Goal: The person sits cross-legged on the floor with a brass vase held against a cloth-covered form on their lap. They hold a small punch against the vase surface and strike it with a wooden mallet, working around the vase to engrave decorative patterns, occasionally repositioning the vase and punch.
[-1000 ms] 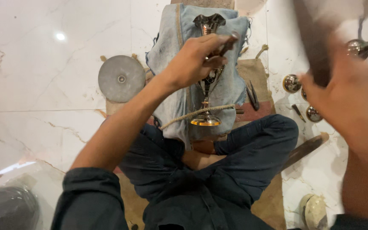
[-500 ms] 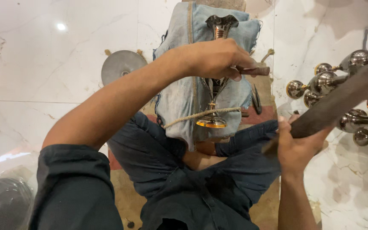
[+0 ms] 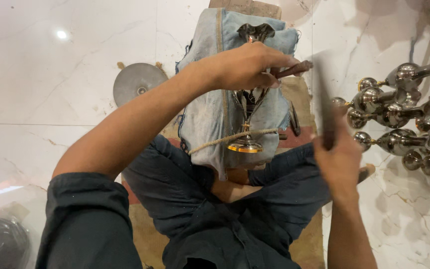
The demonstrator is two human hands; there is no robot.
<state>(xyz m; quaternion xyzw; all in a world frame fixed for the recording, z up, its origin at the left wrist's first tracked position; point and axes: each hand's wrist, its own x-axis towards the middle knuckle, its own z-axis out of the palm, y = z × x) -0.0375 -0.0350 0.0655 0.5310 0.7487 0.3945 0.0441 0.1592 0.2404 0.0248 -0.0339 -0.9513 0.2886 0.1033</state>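
The left hand (image 3: 245,65) clamps a punch (image 3: 294,68), tip against the goblet (image 3: 247,109) just under its fingers, which is roped onto denim (image 3: 210,114). The right hand (image 3: 339,159) grips a blurred mallet (image 3: 324,109). Engraving seems underway; a square strike is needed.

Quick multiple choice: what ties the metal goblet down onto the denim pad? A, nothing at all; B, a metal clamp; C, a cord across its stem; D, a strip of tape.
C: a pale cord crosses the goblet stem just above its gold-rimmed base, pressing it against the denim pad, while the left hand holds a tool at its bowl.
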